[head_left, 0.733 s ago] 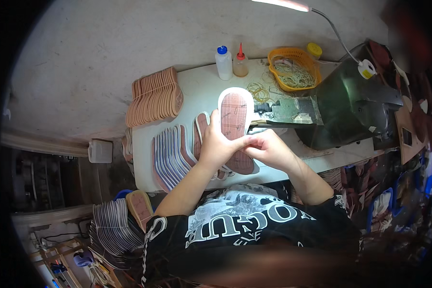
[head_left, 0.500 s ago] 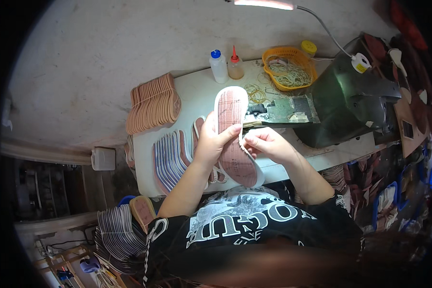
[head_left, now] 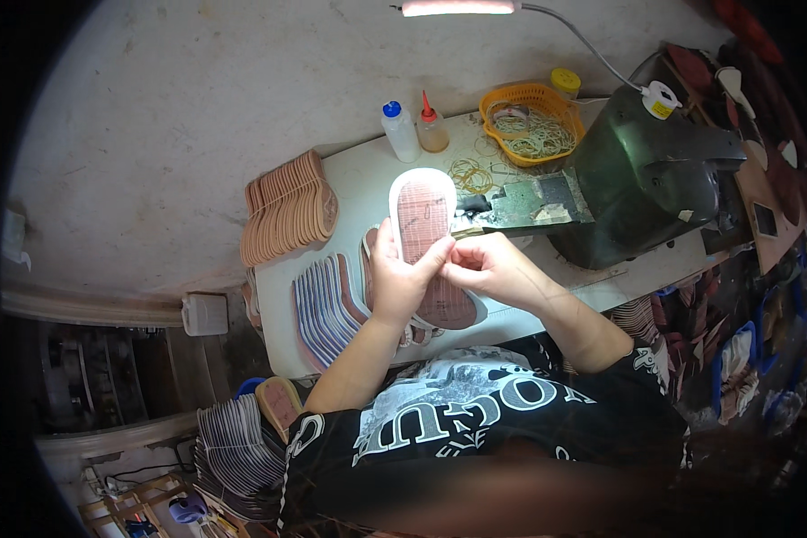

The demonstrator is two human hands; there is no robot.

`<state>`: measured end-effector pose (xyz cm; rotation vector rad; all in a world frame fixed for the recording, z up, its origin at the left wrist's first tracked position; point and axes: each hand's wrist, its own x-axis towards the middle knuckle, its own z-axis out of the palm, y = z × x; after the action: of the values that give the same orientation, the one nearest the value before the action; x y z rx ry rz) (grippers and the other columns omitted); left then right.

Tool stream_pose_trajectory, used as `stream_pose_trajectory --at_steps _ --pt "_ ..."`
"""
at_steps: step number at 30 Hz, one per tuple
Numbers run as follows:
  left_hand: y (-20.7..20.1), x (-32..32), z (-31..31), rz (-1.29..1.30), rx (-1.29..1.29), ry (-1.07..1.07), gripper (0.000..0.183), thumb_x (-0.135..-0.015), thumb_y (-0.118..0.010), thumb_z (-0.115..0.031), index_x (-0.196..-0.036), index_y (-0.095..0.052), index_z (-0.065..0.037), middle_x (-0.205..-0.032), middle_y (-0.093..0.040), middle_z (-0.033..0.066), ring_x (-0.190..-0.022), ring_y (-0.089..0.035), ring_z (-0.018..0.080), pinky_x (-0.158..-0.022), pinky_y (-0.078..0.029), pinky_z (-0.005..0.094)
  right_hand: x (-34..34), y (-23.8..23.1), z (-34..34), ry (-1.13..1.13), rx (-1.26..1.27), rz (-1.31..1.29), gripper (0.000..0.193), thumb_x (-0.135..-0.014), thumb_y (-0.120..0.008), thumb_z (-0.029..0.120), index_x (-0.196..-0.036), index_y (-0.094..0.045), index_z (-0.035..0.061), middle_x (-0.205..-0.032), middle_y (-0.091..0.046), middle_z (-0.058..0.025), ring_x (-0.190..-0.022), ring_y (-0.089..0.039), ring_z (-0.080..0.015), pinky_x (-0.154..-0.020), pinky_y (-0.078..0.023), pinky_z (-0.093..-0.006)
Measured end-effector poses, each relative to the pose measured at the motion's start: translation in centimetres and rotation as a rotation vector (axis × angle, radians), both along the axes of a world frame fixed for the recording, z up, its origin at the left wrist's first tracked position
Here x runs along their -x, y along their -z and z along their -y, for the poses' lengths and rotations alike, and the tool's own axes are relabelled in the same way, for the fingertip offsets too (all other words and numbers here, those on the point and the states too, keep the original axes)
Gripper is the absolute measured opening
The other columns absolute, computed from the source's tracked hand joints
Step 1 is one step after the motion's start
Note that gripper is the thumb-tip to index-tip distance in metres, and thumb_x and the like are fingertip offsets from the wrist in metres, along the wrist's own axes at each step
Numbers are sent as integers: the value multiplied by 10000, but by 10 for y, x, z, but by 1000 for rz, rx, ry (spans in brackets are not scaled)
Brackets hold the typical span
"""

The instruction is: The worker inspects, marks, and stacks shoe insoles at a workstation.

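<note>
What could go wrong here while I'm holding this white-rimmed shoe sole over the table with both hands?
The white-rimmed brown shoe sole is pinched between your left hand and right hand right beside the dark green machine; a slip could perhaps push fingers toward its plate. Your left forearm lies over the fanned row of blue-edged insoles at the white table's edge, so a sweep might knock some to the floor.

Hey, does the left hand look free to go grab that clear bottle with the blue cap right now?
Probably not right away. The left hand is gripping the shoe sole together with the right hand. The blue-capped bottle stands beyond the sole at the table's far edge; nothing blocks the path, but the hand would have to let go first.
</note>
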<state>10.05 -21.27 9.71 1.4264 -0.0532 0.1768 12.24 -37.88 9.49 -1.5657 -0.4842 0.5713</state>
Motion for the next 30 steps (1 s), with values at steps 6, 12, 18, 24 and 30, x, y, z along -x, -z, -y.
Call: stream_pose_trajectory --at_steps 6,12,18,24,30 --pt "10 -52 -23 -115 125 -94 381 -791 -750 -102 -1099 -570 32 -1093 -622 110 -947 -616 167 -838 -488 292 24 27 21 -41 -104 -235 312 -897 -672 250 -1062 -668 -14 -916 -686 -22 -829 -595 -75 -765 -491 -266" --pt "70 -88 -24 -196 -345 -125 438 -718 -795 -308 -954 -660 36 -1053 -568 163 -982 -575 261 -889 -450 374 35 30 23 139 -126 -332 267 -914 -641 203 -1046 -672 -27 -938 -689 -33 -845 -607 -77 -775 -487 -254" --pt "76 -92 -6 -231 -240 -72 441 -765 -736 -320 -1001 -632 38 -1091 -553 195 -1086 -484 336 -979 -363 405 46 26 34 302 -264 -420 271 -912 -646 199 -1061 -660 -27 -965 -686 -49 -831 -615 -79 -767 -489 -247" --pt "58 -96 -1 -197 -479 -184 444 -787 -718 -329 -1004 -624 47 -1094 -544 207 -1111 -469 337 -986 -357 396 46 23 29 128 -271 -637 259 -919 -630 178 -1067 -644 -33 -950 -693 -92 -786 -669 -127 -685 -535 -245" --pt "65 -117 -21 -302 -562 23 528 -824 -663 -405 -1051 -620 70 -1164 -534 237 -1136 -446 360 -1008 -332 425 47 29 4 210 -390 -711 273 -928 -613 187 -1016 -646 -69 -866 -694 -163 -735 -692 -165 -643 -548 -241"
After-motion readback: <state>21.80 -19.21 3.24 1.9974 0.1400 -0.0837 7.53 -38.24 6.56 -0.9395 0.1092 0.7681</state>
